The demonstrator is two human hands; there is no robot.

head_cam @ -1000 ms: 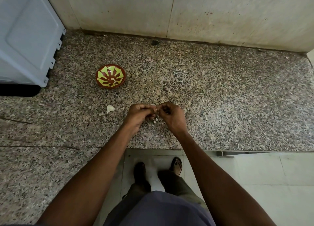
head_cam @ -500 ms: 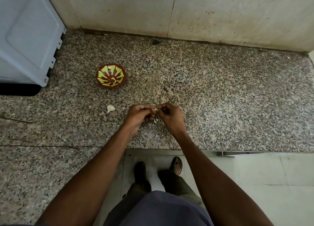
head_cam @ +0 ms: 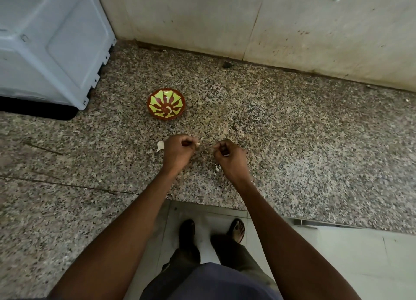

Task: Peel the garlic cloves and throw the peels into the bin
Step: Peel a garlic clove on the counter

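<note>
My left hand (head_cam: 177, 152) is curled over the granite counter (head_cam: 292, 142) and pinches a pale garlic clove (head_cam: 198, 144) whose tip shows at its fingertips. My right hand (head_cam: 229, 157) hangs a short way to the right with its fingers curled; a small white scrap shows at its fingertips, and whether it is peel I cannot tell. A loose garlic clove (head_cam: 160, 145) lies just left of my left hand. A bit of white peel (head_cam: 218, 168) lies on the counter below my right hand. No bin is in view.
A small red bowl with a yellow-green pattern (head_cam: 166, 103) stands beyond my hands. A white appliance (head_cam: 51, 42) fills the far left. A tiled wall (head_cam: 225, 22) closes the back. The counter's front edge runs above my feet (head_cam: 211, 230) on the floor.
My hands were joined on the clove in the earlier frames. Now they have pulled apart, the left keeping the clove.
</note>
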